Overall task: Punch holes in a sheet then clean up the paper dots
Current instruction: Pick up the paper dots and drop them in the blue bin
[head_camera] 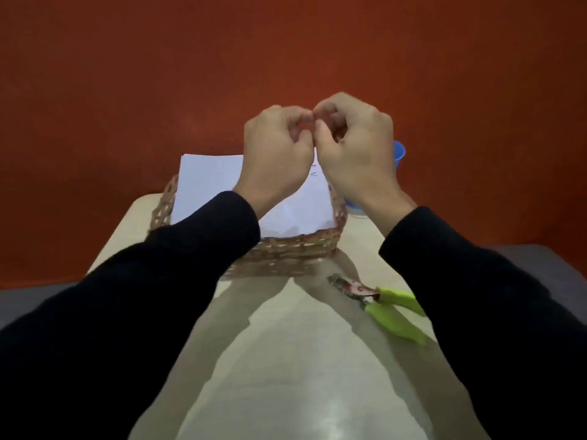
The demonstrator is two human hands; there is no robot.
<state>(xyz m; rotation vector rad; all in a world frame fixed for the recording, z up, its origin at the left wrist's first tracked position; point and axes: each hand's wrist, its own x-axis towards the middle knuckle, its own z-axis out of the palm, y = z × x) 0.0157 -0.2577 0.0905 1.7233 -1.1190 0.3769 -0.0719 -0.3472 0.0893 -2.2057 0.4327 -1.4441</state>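
Observation:
White sheets of paper (209, 188) lie in a woven wicker basket (295, 249) at the far end of the pale table (286, 360). My left hand (276, 154) and my right hand (355, 147) hover together above the basket with curled fingers. Their fingertips meet, and I see nothing between them. A hole punch with green handles (387, 308) lies on the table at the right, near my right sleeve. No paper dots are visible on the table.
A blue plastic cup (398, 154) stands behind my right hand, mostly hidden. A red-orange wall rises close behind the table. Grey surfaces (524, 258) flank the table on both sides.

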